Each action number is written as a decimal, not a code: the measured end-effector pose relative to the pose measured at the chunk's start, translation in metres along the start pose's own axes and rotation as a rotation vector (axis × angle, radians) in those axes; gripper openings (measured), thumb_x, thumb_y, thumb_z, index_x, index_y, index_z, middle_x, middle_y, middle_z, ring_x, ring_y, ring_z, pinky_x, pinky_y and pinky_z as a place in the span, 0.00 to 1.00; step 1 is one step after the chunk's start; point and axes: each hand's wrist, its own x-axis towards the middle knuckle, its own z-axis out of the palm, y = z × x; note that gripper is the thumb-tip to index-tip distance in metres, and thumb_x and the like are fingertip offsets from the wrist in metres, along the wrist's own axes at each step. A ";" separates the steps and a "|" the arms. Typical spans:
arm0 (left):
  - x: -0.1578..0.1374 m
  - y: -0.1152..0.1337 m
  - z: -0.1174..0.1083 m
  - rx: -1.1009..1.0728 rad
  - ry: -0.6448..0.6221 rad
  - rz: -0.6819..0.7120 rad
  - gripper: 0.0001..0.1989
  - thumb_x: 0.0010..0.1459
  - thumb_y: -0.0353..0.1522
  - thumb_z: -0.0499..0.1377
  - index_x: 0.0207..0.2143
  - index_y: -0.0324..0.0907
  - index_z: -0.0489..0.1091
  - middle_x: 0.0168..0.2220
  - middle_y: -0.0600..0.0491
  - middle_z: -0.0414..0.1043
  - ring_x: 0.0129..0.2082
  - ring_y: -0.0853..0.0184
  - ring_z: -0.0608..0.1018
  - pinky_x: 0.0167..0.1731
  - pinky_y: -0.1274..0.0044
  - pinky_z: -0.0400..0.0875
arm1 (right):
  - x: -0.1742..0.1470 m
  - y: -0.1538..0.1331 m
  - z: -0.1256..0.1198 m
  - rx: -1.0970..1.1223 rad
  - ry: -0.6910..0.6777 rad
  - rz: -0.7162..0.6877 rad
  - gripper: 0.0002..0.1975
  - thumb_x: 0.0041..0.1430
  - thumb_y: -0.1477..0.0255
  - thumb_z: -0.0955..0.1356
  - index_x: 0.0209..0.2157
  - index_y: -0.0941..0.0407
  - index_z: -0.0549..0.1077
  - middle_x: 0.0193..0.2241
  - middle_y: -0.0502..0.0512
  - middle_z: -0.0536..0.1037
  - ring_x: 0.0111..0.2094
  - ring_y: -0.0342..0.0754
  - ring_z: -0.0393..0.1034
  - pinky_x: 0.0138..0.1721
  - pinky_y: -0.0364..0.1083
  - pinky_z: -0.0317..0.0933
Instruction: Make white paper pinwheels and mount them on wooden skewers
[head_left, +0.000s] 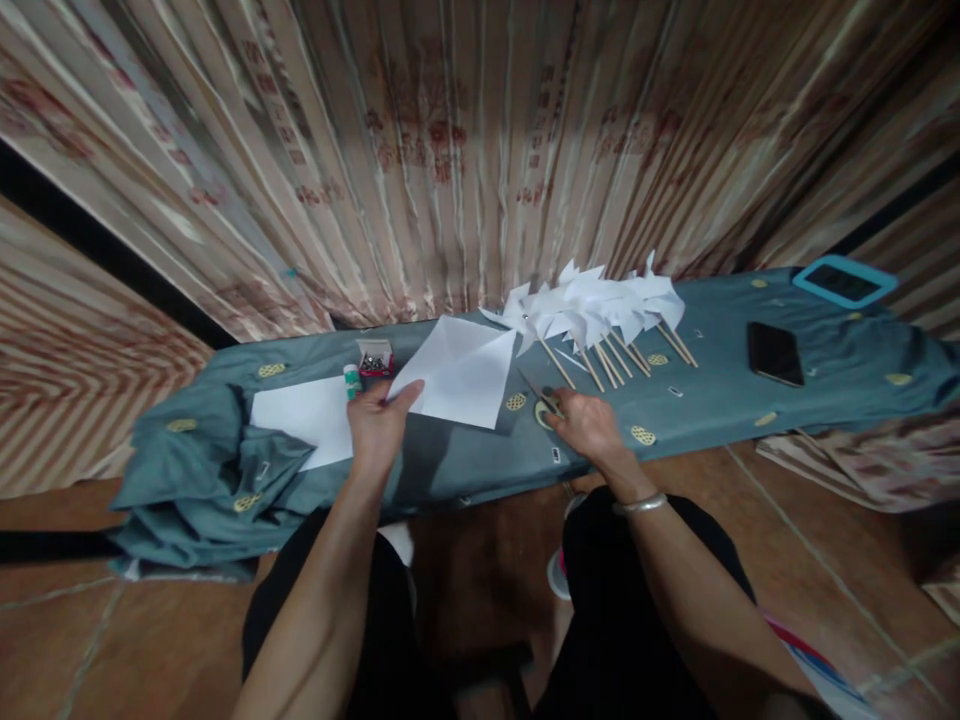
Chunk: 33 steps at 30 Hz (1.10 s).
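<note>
My left hand (379,420) pinches the left corner of a creased white sheet of paper (469,372), thumb on top. My right hand (590,422) is closed at the handles of a pair of scissors (546,412), whose blades point up and left beside the sheet. Behind the scissors lies a row of white paper pinwheels (592,305) on thin wooden sticks. Left of my left hand are more white paper (304,410), a green-and-white glue stick (352,380) and a small red-and-white box (375,358) of shiny metal bits, too small to name.
A dark phone (775,353) and a blue-framed tablet-like device (845,281) lie to the right. Green patterned cloth (712,400) covers the narrow table and bunches up at its left end. A pleated curtain (450,150) hangs close behind. My legs are under the front edge.
</note>
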 end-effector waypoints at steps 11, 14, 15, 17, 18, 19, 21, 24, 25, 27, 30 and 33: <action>0.023 0.007 0.000 -0.039 0.113 0.030 0.16 0.42 0.40 0.68 0.30 0.37 0.80 0.24 0.54 0.76 0.23 0.68 0.74 0.27 0.77 0.69 | -0.026 -0.014 0.002 1.708 -0.433 0.273 0.17 0.41 0.65 0.79 0.34 0.54 0.78 0.28 0.52 0.81 0.26 0.44 0.76 0.25 0.40 0.69; 0.027 0.007 -0.001 -0.012 0.124 0.026 0.15 0.43 0.40 0.67 0.28 0.37 0.80 0.19 0.56 0.73 0.19 0.70 0.70 0.22 0.79 0.65 | -0.033 -0.022 0.011 1.824 -0.542 0.309 0.16 0.40 0.65 0.80 0.30 0.55 0.77 0.29 0.52 0.81 0.28 0.43 0.75 0.30 0.40 0.70; 0.028 0.007 -0.002 -0.003 0.125 0.029 0.14 0.43 0.40 0.67 0.27 0.37 0.79 0.18 0.56 0.72 0.18 0.70 0.69 0.21 0.79 0.64 | -0.035 -0.024 0.013 1.836 -0.567 0.307 0.16 0.41 0.64 0.80 0.30 0.55 0.77 0.30 0.52 0.81 0.28 0.43 0.75 0.30 0.40 0.70; 0.030 0.007 -0.003 0.014 0.131 0.034 0.14 0.44 0.40 0.67 0.26 0.38 0.79 0.17 0.56 0.71 0.18 0.70 0.69 0.19 0.79 0.63 | -0.038 -0.026 0.016 1.825 -0.602 0.293 0.16 0.42 0.63 0.79 0.31 0.55 0.77 0.31 0.54 0.81 0.29 0.44 0.75 0.31 0.41 0.70; 0.030 0.007 -0.003 0.019 0.133 0.035 0.13 0.44 0.40 0.67 0.26 0.38 0.79 0.17 0.56 0.70 0.18 0.70 0.69 0.19 0.79 0.63 | -0.040 -0.028 0.016 1.812 -0.610 0.283 0.17 0.43 0.61 0.78 0.32 0.55 0.77 0.32 0.54 0.81 0.29 0.44 0.75 0.30 0.42 0.70; 0.031 0.007 -0.004 0.022 0.135 0.033 0.13 0.44 0.40 0.67 0.26 0.38 0.79 0.17 0.56 0.70 0.18 0.70 0.69 0.19 0.79 0.63 | -0.042 -0.029 0.015 1.797 -0.614 0.269 0.18 0.44 0.59 0.78 0.33 0.55 0.77 0.32 0.55 0.81 0.29 0.44 0.74 0.29 0.42 0.69; 0.032 0.006 -0.004 0.016 0.133 0.023 0.13 0.43 0.40 0.67 0.27 0.38 0.79 0.18 0.56 0.71 0.18 0.70 0.70 0.20 0.79 0.64 | -0.045 -0.032 0.011 1.744 -0.614 0.222 0.21 0.45 0.56 0.77 0.35 0.55 0.78 0.32 0.55 0.80 0.28 0.44 0.73 0.28 0.41 0.67; 0.032 0.004 -0.003 -0.008 0.116 0.014 0.14 0.43 0.39 0.68 0.29 0.38 0.80 0.20 0.56 0.73 0.20 0.69 0.71 0.22 0.78 0.66 | -0.048 -0.036 0.004 1.617 -0.623 0.137 0.26 0.44 0.54 0.77 0.41 0.56 0.79 0.31 0.55 0.80 0.27 0.42 0.71 0.27 0.40 0.64; 0.032 0.004 -0.002 -0.016 0.107 0.014 0.14 0.43 0.39 0.68 0.29 0.38 0.80 0.20 0.55 0.74 0.20 0.69 0.72 0.22 0.78 0.67 | -0.048 -0.037 0.003 1.580 -0.624 0.110 0.27 0.43 0.54 0.77 0.42 0.56 0.79 0.31 0.55 0.80 0.27 0.42 0.70 0.27 0.40 0.64; 0.030 0.004 0.000 -0.032 0.085 0.013 0.13 0.43 0.38 0.68 0.29 0.38 0.80 0.23 0.54 0.76 0.22 0.68 0.73 0.23 0.78 0.69 | -0.048 -0.037 0.002 1.530 -0.624 0.060 0.29 0.42 0.52 0.77 0.43 0.56 0.79 0.29 0.54 0.79 0.26 0.42 0.69 0.27 0.41 0.64; 0.028 0.005 0.004 -0.039 0.067 0.006 0.13 0.43 0.37 0.68 0.29 0.38 0.80 0.24 0.53 0.77 0.23 0.67 0.74 0.23 0.78 0.70 | -0.046 -0.037 0.002 1.481 -0.629 0.010 0.28 0.42 0.52 0.77 0.42 0.55 0.80 0.28 0.52 0.78 0.26 0.41 0.69 0.28 0.42 0.64; 0.025 0.006 0.006 -0.026 0.047 -0.011 0.13 0.42 0.37 0.68 0.29 0.37 0.80 0.24 0.54 0.76 0.23 0.67 0.74 0.22 0.78 0.70 | -0.044 -0.036 0.003 1.445 -0.629 0.011 0.27 0.42 0.53 0.77 0.41 0.54 0.80 0.27 0.50 0.78 0.25 0.40 0.68 0.28 0.41 0.64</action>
